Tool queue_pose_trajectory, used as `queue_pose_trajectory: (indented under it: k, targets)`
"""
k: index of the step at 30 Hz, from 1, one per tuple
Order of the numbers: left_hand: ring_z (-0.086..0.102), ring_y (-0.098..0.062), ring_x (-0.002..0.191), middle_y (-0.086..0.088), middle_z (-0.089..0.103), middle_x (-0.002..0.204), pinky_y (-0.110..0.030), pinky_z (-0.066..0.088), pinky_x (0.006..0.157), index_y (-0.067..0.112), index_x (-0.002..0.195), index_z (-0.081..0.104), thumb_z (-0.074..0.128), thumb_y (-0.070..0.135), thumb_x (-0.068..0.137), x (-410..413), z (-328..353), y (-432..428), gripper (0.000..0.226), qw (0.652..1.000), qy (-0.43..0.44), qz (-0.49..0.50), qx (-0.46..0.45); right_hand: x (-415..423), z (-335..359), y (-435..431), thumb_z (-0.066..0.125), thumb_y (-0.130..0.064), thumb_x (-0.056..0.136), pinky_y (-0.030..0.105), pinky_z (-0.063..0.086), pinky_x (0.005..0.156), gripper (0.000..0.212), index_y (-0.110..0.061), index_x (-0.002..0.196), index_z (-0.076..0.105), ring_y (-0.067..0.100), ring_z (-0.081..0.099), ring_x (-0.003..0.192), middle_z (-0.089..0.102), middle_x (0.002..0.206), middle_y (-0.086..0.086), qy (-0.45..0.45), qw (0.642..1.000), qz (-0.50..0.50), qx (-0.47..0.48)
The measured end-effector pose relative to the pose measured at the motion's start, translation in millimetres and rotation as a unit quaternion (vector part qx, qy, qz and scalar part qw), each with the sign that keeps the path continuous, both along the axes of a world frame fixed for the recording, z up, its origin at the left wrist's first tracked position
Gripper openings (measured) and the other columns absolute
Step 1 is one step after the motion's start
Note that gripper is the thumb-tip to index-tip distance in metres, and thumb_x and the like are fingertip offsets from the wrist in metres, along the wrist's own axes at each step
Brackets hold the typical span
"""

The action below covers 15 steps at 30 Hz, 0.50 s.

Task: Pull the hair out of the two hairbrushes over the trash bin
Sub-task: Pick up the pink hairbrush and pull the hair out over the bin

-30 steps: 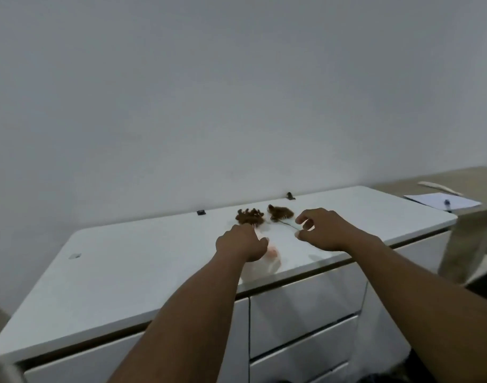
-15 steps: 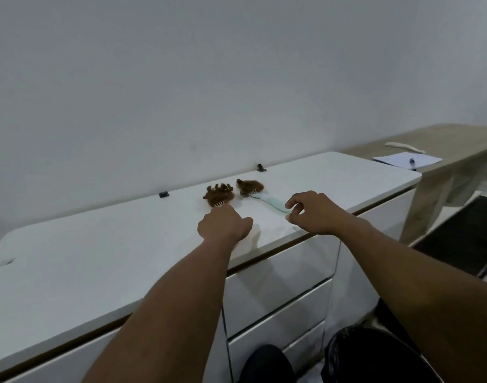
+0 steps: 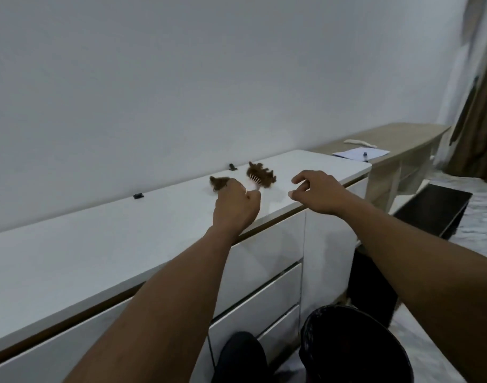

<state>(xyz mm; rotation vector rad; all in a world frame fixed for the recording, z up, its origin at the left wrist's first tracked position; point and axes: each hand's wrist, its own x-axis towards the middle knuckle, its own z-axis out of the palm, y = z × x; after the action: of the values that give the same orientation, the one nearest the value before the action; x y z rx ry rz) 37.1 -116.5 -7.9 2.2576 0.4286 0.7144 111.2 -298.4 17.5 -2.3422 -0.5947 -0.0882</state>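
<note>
Hair (image 3: 261,174) clogged both hairbrushes clamped in the closed left hand (image 3: 236,208) above the cabinet (image 3: 98,244); right hand (image 3: 315,192) hovered, fingers apart. Loose tufts might miss the bin (image 3: 355,346) below.

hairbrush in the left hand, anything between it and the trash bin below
Nothing visible blocks it. The left hand holds the hairbrush above the white cabinet top; the black trash bin sits on the floor in front of the cabinet, with open air between.
</note>
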Motion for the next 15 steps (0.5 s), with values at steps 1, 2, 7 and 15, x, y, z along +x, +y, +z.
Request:
queue_pose_trajectory:
  k: [1, 2, 7, 15]
  targets:
    - [0.056, -0.025, 0.088, -0.003, 0.059, 0.094, -0.034, 0.042, 0.07, 0.006, 0.106, 0.055, 0.053, 0.03, 0.09, 1, 0, -12, 0.029, 1.0, -0.017, -0.018, -0.002, 1, 0, -14, 0.065, -0.041, 0.086, 0.036, 0.049, 0.088, 0.041, -0.023, 0.122, 0.059, 0.022, 0.062, 0.102, 0.066, 0.111, 0.002, 0.005, 1.0, -0.021, 0.013]
    - [0.058, -0.025, 0.085, -0.003, 0.059, 0.089, -0.035, 0.043, 0.067, 0.009, 0.102, 0.053, 0.053, 0.03, 0.091, 3, -2, -23, 0.024, 0.999, -0.031, -0.035, -0.003, 2, -1, -28, 0.066, -0.043, 0.085, 0.04, 0.052, 0.09, 0.043, -0.024, 0.122, 0.058, 0.023, 0.063, 0.103, 0.066, 0.112, 0.002, 0.014, 0.999, -0.042, 0.026]
    - [0.065, -0.022, 0.076, 0.004, 0.058, 0.078, -0.042, 0.058, 0.069, 0.018, 0.103, 0.051, 0.051, 0.035, 0.093, 16, -10, -77, 0.02, 0.992, -0.068, -0.105, -0.025, 11, -16, -92, 0.063, -0.038, 0.09, 0.041, 0.06, 0.08, 0.04, -0.02, 0.124, 0.053, 0.021, 0.068, 0.097, 0.064, 0.107, 0.005, 0.094, 0.981, -0.121, 0.12]
    - [0.066, -0.016, 0.055, -0.01, 0.066, 0.1, -0.012, 0.044, 0.038, 0.012, 0.121, 0.063, 0.044, 0.031, 0.105, 58, -79, -148, 0.031, 0.978, -0.001, -0.204, -0.04, 36, -74, -151, 0.057, -0.038, 0.094, 0.036, 0.059, 0.067, 0.044, -0.013, 0.13, 0.052, 0.02, 0.066, 0.088, 0.058, 0.113, 0.006, 0.24, 0.888, -0.217, 0.328]
